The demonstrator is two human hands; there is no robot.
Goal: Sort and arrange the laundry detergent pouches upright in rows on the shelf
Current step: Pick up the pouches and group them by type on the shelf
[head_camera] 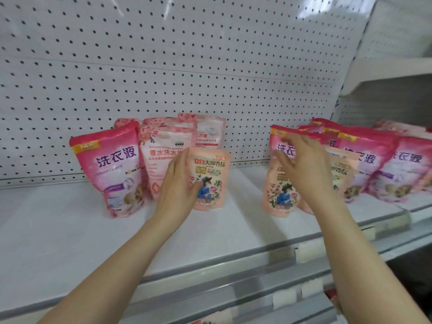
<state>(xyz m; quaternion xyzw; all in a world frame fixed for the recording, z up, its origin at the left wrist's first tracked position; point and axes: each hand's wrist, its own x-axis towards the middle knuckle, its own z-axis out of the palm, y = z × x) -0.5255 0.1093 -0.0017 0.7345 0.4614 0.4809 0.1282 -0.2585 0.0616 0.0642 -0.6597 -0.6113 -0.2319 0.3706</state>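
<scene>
My left hand [177, 183] holds the small peach pouch [211, 181] upright on the white shelf [58, 235]. My thumb lies across its front and my fingers run along its left edge. It stands just right of a pale pink pouch [161, 157] and a bright pink pouch [109, 169]. My right hand [304, 169] is blurred, fingers spread and loose, in front of a second peach pouch [279, 192] further right. I cannot tell whether it touches. A row of pink pouches [371, 160] stands at the far right.
</scene>
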